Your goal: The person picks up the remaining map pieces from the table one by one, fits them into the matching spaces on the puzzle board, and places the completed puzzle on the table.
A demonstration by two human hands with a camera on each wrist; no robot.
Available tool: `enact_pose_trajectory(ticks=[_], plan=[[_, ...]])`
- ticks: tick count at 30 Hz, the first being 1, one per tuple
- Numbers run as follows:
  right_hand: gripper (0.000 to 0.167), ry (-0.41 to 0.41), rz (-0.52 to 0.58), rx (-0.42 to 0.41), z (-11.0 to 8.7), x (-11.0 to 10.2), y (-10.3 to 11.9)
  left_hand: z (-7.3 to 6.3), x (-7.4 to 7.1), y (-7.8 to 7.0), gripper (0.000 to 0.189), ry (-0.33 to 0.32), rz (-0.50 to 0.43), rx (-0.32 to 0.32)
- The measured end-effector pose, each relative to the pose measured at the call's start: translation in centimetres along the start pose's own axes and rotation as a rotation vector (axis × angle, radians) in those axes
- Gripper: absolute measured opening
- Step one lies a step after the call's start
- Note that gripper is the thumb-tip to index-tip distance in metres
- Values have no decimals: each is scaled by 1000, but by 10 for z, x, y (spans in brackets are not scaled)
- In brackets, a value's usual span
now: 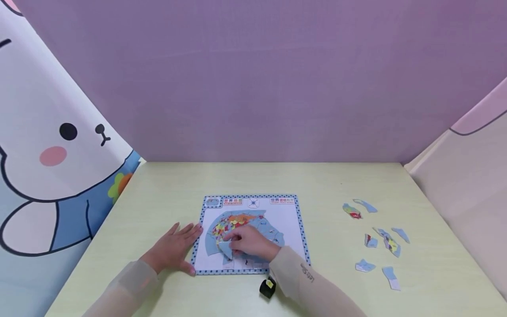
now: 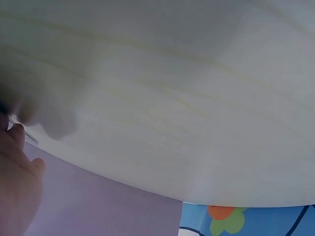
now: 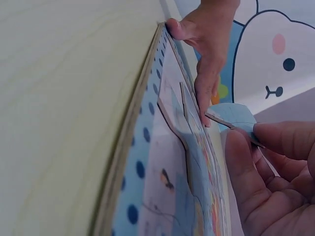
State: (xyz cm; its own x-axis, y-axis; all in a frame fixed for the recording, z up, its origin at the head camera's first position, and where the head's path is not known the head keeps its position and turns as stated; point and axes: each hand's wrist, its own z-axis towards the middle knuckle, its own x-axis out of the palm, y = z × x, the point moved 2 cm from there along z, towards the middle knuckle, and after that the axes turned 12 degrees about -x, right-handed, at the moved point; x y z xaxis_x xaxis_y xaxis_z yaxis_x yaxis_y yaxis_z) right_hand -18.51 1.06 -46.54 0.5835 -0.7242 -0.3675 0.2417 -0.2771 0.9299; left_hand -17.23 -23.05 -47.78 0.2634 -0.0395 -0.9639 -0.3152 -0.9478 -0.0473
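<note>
A map puzzle board (image 1: pixel 294 226) with a blue dotted border lies on the table, partly filled with blue and multicoloured pieces. My right hand (image 1: pixel 249 241) pinches a light blue puzzle piece (image 1: pixel 225 249) over the lower left of the map. In the right wrist view this puzzle piece (image 3: pixel 232 113) stands tilted above the board, held between thumb and fingers. Spread and fairly straight, the fingers of my left hand (image 1: pixel 174 247) rest at the board's left edge. Only part of the left hand (image 2: pixel 19 182) enters its own wrist view.
Several loose puzzle pieces (image 1: pixel 390 242) are scattered on the right of the table (image 1: pixel 325 185). A small black block (image 1: pixel 267 288) with a yellow mark sits by the right sleeve, below the board. A purple backdrop (image 1: pixel 253 88) rises behind the table, with printed curtains at both sides.
</note>
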Motion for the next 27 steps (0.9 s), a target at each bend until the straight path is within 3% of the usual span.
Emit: enact_pose_trajectory(ticks=[5,15,27], plan=[[19,15,-39,20,2,6,2,0,1,1,115,2,-5,1],[18,16,-13,4,12,17,4,2,3,3,116,-11,-4,6],[16,62,-81,32,15,29,5,1,2,0,114,8,-10,-28]])
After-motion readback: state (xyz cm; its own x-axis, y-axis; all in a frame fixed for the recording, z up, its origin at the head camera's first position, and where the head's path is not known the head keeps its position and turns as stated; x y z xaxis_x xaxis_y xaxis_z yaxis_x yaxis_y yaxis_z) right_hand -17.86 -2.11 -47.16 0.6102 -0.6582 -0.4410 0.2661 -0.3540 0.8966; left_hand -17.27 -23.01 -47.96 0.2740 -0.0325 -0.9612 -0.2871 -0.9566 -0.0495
